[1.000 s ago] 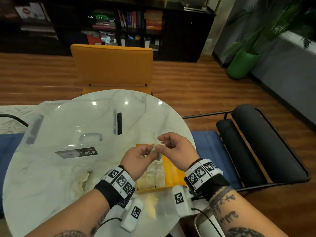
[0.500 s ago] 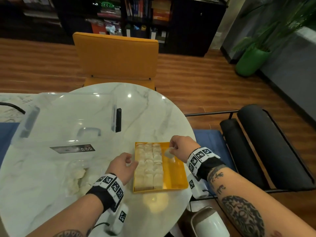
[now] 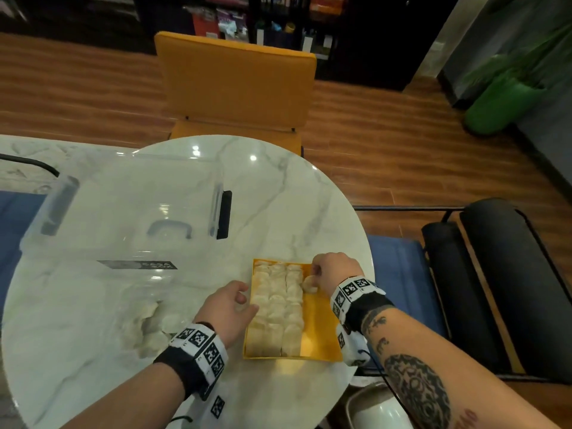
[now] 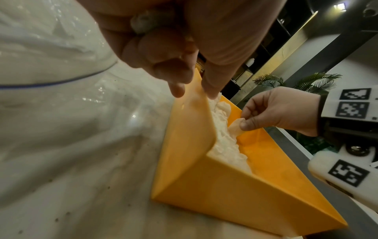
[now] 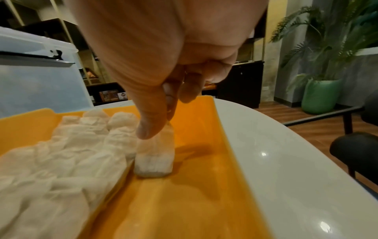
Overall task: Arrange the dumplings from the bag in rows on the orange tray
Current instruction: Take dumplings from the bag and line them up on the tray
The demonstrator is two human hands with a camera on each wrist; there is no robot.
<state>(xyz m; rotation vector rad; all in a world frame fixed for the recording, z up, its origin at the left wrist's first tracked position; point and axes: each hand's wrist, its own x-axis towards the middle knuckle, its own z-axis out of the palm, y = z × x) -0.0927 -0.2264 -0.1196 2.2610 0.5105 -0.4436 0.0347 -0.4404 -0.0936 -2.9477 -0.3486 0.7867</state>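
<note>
The orange tray [image 3: 322, 329] lies at the near right of the round marble table [image 3: 278, 196], with rows of pale dumplings [image 3: 275, 308] filling its left part. My right hand [image 3: 311, 277] pinches one dumpling [image 3: 309, 284] by its top. That dumpling [image 5: 155, 156] stands on the tray floor [image 5: 194, 194], right beside the outer row and near the far end. My left hand [image 3: 247, 301] is at the tray's left wall [image 4: 190, 129], and its fingertips [image 4: 178, 90] pinch the rim. A clear bag [image 3: 154, 329] with more dumplings lies left of the tray.
A clear lidded storage box [image 3: 123, 212] fills the table's left half. A yellow chair [image 3: 235, 85] stands behind the table and a black chair [image 3: 495, 274] to the right. A green plant pot [image 3: 501, 106] is at far right. The table edge runs just right of the tray.
Both hands were together above the tray on one dumpling. My right hand has lowered it onto the tray floor, and my left hand has dropped to the tray's left wall.
</note>
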